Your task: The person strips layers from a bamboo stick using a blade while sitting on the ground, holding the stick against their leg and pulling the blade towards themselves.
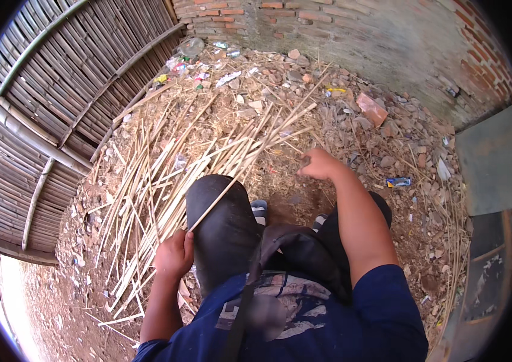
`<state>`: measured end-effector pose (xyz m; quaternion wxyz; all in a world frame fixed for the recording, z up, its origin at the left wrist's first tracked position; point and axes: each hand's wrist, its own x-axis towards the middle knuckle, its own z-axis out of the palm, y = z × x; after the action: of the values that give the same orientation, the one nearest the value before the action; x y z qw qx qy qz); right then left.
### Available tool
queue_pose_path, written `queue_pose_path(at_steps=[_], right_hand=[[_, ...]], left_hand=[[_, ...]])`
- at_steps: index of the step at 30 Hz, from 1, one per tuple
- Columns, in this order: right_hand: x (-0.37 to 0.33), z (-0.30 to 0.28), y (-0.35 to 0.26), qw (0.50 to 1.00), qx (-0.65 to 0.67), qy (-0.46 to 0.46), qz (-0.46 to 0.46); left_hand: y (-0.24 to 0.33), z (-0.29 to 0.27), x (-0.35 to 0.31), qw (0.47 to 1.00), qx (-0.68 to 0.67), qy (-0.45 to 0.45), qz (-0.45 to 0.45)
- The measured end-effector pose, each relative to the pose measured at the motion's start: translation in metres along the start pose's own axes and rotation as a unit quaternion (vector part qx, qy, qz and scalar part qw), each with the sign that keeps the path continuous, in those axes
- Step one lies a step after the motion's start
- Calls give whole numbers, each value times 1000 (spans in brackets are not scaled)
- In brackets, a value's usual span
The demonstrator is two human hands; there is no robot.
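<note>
My left hand (173, 254) is closed, with the thumb pressed along the near end of a thin pale bamboo strip (215, 203). That strip slants up and away to the right across my left knee (215, 196). Out past my right knee, my right hand (321, 165) is curled closed. A small dark bit shows at its fingers, too small to name. Under and beyond my left hand lies a loose heap of split bamboo strips (168, 188), crossing one another on the ground.
Dirt and rubble cover the ground, with litter near the far corner. A broken brick (372, 109) lies at the right, and a blue wrapper (399, 181) nearer me. A bamboo slat wall (87, 78) bounds the left, a brick wall (352, 36) the far side, grey panels (490, 160) the right.
</note>
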<state>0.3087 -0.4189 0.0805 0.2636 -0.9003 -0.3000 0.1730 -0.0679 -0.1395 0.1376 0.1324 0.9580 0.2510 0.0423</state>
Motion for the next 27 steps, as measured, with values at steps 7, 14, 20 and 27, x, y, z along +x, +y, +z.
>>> queue_pose_path(at_steps=[7,14,20,27], right_hand=[[-3,-9,-30,997,15,7,71],[-3,-3,-28,985,-35,-170,-21],[-7,-7,-34,993,-41,-96,59],[-19,1,-61,991,-75,-97,-50]], left_hand=[[5,-5,-3,1000,20,4,-13],[21,-19,4,999,47,-5,-13],[19,-13,3,997,73,-3,-14],[15,-8,3,999,42,-21,7]])
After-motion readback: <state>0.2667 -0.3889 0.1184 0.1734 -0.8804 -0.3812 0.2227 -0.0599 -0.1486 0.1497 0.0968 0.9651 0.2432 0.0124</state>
